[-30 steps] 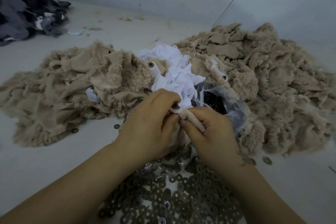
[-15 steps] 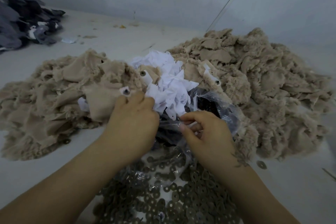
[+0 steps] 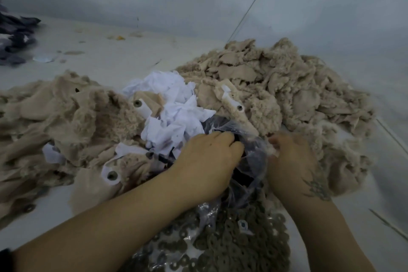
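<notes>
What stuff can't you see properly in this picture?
- Head view: left hand, fingertips hidden inside the plastic bag; what they hold cannot be told.
- Head view: right hand, fingers blurred; their grip is unclear.
- Head view: dark cloth pile, cut off by the left edge.

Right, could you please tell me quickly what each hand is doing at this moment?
Left hand: fingers dip into the crumpled clear plastic bag; fingertips hidden, grip cannot be told.
Right hand: fingers curled, pinching that bag's rim.

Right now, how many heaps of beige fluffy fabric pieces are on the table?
2: a left heap and a right heap, with crumpled white scraps between them. Others may lie outside view.
</notes>
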Demonstrator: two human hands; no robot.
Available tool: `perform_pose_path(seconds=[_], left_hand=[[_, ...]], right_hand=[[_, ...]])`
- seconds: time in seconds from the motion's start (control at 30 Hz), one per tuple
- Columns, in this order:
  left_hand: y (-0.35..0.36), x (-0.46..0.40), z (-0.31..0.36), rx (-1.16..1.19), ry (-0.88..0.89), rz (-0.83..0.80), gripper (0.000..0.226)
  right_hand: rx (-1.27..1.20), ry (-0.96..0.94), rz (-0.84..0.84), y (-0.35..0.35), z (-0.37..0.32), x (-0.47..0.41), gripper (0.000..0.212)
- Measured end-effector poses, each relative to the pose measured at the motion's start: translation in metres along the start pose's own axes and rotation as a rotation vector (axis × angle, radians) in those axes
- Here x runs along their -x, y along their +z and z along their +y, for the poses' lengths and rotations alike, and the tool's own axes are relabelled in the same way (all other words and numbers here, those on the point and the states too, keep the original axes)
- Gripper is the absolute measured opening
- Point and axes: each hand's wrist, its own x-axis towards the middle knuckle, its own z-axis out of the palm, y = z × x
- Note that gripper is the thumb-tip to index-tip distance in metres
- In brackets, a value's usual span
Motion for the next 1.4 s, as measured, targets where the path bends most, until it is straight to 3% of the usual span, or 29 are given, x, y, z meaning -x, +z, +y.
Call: perform_pose_path(seconds=[0.1,0.2,0.3,0.43,0.53,0.7,0.83,0.97,1.03,1.13,1.23,1.4], left_hand=[[0.011,-0.038,0.0,0.027,-0.107,0.063,0.041],[0.024,-0.071,-0.008,-0.007,-0.229,-0.03,0.049],[0.035,-0.092,-0.014,0.176,-0.358,-0.17,0.042],[0.039,-0.1,-0.016,0.34,-0.438,-0.213,0.017],[0.037,-0.083,-0.013,0.485,-0.438,-0.173,0.013],[0.029,-0.04,0.001,0.689,-0.42,-0.016,0.038],[0.013,-0.002,0.011,0.958,-0.433,0.057,0.04],[0.013,0.01,0.011,1.215,-0.654,0.143,0.018],[0.02,0.007,0.009,1.235,-0.801,0.212,0.013],[0.027,-0.001,0.007,1.217,-0.95,0.221,0.033],[0.028,-0.009,0.007,1.227,-1.042,0.196,0.048],[0.029,-0.008,0.004,1.382,-1.017,0.224,0.004]], right_hand=[[0.066,-0.017,-0.169,0.008,0.001,-0.006,0.029],[0.086,-0.103,-0.305,0.018,-0.005,-0.01,0.031],[0.044,-0.15,-0.256,0.025,-0.004,-0.01,0.033],[-0.105,-0.126,-0.098,0.03,0.002,-0.006,0.026],[-0.174,-0.124,0.009,0.032,0.002,-0.003,0.026],[-0.297,-0.093,0.11,0.031,-0.002,-0.002,0.048],[-0.514,-0.007,0.064,0.025,-0.005,-0.005,0.045],[-0.54,0.039,-0.122,0.031,-0.005,-0.002,0.053],[-0.452,0.004,-0.156,0.033,-0.004,-0.001,0.039],[-0.459,-0.026,-0.133,0.032,-0.006,0.0,0.015],[-0.52,-0.046,-0.132,0.029,-0.006,0.0,0.019],[-0.525,-0.003,-0.014,0.029,-0.007,0.001,0.011]])
